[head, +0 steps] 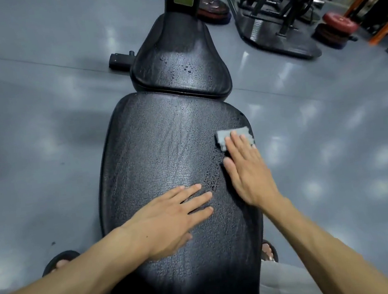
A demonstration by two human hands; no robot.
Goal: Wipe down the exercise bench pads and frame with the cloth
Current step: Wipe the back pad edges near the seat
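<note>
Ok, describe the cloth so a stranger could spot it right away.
Find the long black back pad filling the middle of the view. At its far right edge, the right hand presses flat on the cloth: a small pale grey rag, the only light thing on the black pads.

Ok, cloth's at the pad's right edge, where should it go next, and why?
Probably sweep the right hand and cloth leftward across the long pad: droplets still bead there, and the left hand lies flat, bracing nearer the body.
</note>
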